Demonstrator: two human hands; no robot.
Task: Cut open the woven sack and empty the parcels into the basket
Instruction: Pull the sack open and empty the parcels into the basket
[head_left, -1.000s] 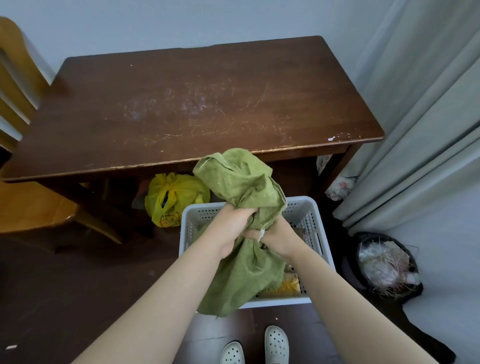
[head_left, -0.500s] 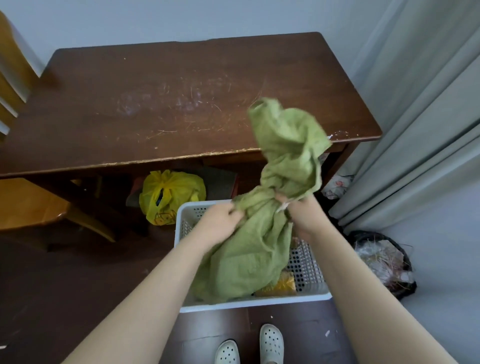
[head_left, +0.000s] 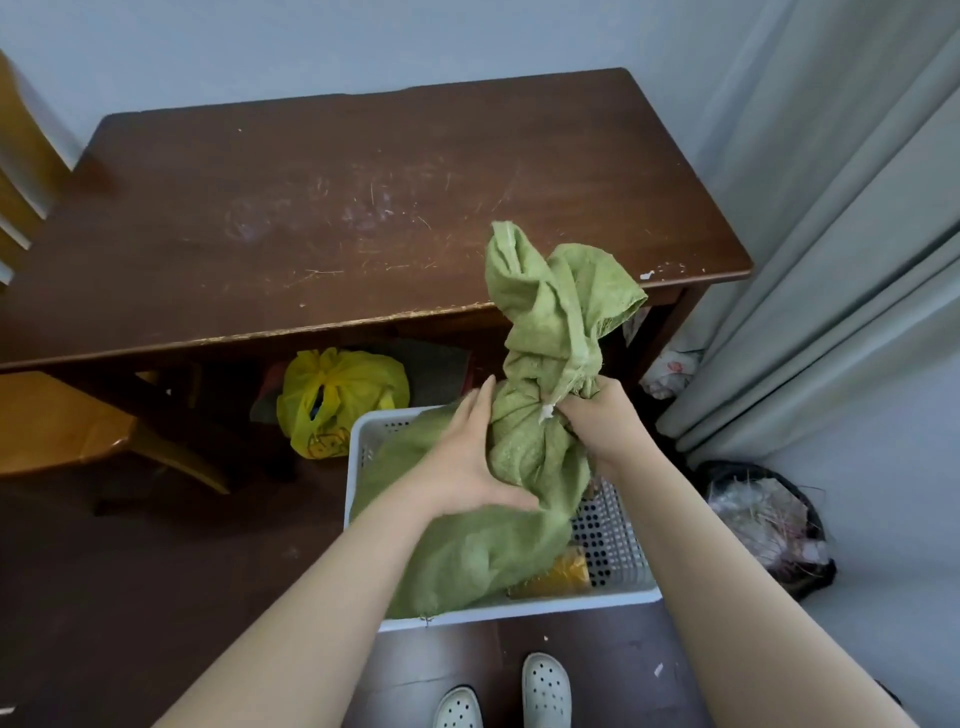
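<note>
R hand (head_left: 597, 423) grips bunched neck of green woven sack (head_left: 498, 551), L hand (head_left: 467, 457) presses spread-fingered on its side; slack fabric could trap contents or spill them past white basket (head_left: 524, 609) rim.

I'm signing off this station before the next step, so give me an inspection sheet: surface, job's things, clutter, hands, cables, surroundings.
Surface: dark wooden table, top scratched and scuffed.
Job's things: green woven sack, bunched, its lower part lying in the white basket; a yellow parcel shows in the basket beside the sack.
Clutter: yellow plastic bag under the table; black bin holding scraps.
Hands: left hand presses flat against the sack; right hand grips its gathered neck.
Cables: nothing seen.
Surroundings: grey curtain, wooden chair, white shoes on a dark floor.
</note>
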